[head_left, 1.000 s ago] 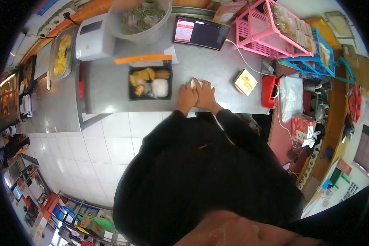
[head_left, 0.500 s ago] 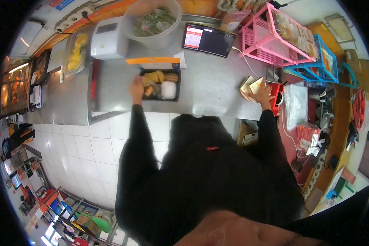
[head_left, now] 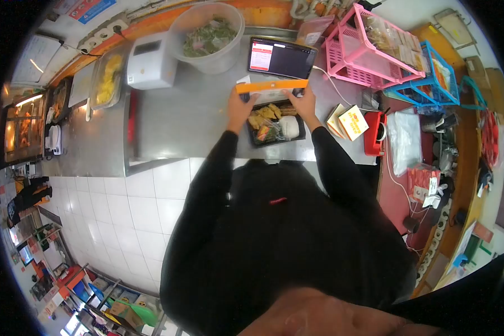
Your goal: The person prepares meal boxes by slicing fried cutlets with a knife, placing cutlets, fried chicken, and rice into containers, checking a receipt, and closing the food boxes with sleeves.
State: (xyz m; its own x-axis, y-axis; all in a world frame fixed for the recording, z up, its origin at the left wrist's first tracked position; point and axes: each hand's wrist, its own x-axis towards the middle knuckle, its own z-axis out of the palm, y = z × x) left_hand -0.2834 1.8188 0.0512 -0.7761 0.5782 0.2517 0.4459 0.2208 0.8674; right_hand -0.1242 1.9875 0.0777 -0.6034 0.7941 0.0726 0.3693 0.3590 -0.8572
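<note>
A black meal box (head_left: pixel 293 139) stands open on the steel counter, with white rice (head_left: pixel 289 127), golden fried pieces (head_left: pixel 267 113) and a small plastic-wrapped packet (head_left: pixel 267 132) inside. Its raised lid (head_left: pixel 271 86), with an orange edge, stands up at the far side. My left hand (head_left: pixel 241 109) grips the lid's left end, thumb on the inner face. At the opposite end, my right hand (head_left: pixel 303 106) holds the lid in the same way. Both hands' outer fingers are partly hidden behind the lid.
Behind the lid stands a tablet (head_left: pixel 281 58). To the right lie printed cards (head_left: pixel 353 122) beside a red tape dispenser (head_left: pixel 374 134), with pink baskets (head_left: pixel 347 64) farther back. A tub of greens (head_left: pixel 207 59) and a white printer (head_left: pixel 151 61) line the back left.
My right hand has left the cards and come over to the lid. The meal box has shifted right, and my left hand has moved from its side to the lid.
</note>
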